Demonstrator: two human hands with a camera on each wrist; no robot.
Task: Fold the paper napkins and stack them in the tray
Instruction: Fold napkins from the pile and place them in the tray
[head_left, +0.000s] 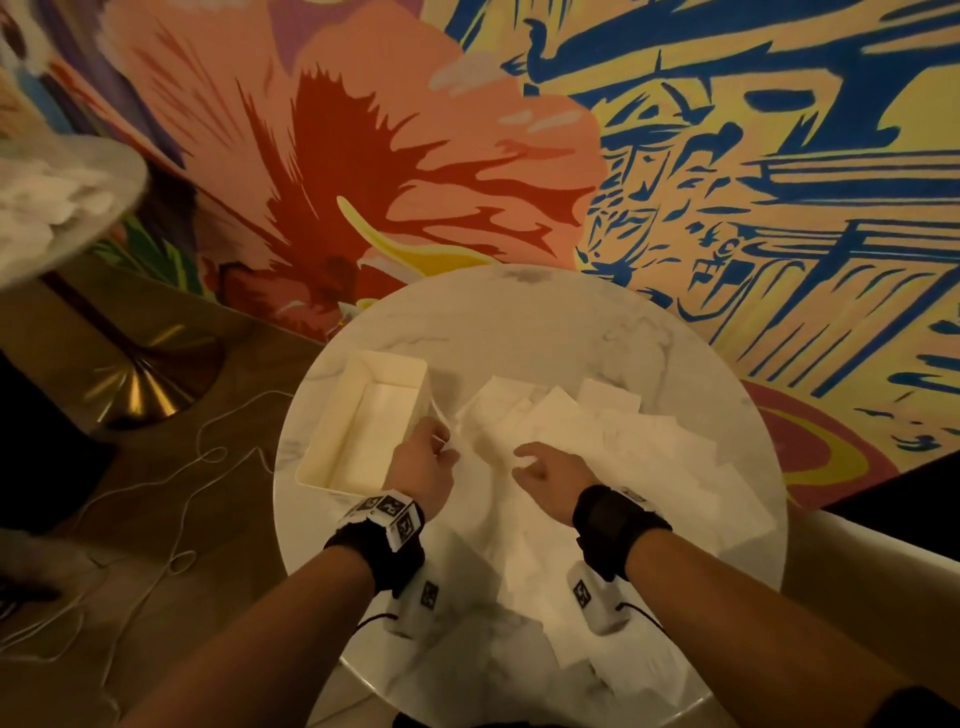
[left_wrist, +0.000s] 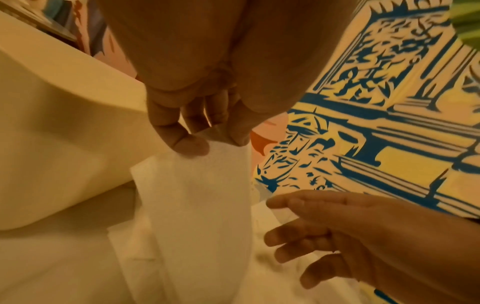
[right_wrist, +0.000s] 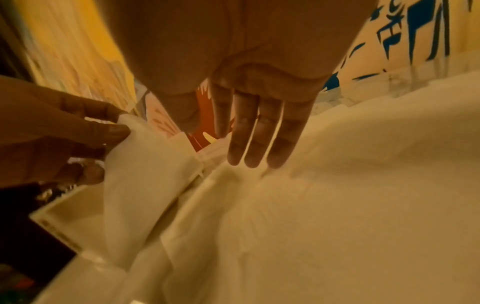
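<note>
My left hand (head_left: 431, 452) pinches the top edge of a white paper napkin (left_wrist: 200, 195) between thumb and fingers and holds it up beside the cream tray (head_left: 363, 421). The napkin (right_wrist: 135, 168) hangs down to the pile. My right hand (head_left: 540, 470) hovers open just right of it, fingers (right_wrist: 255, 133) straight above the loose napkins (head_left: 597, 441) spread over the round marble table (head_left: 519, 322). A folded napkin (head_left: 389, 402) lies inside the tray. In the left wrist view the right hand (left_wrist: 337, 232) is open next to the hanging sheet.
The table stands against a painted wall (head_left: 727, 156). A second round table (head_left: 62, 208) with white napkins is at the far left on a brass base (head_left: 140, 384). White cables (head_left: 171, 499) trail over the floor. More napkins (head_left: 597, 654) lie near the front edge.
</note>
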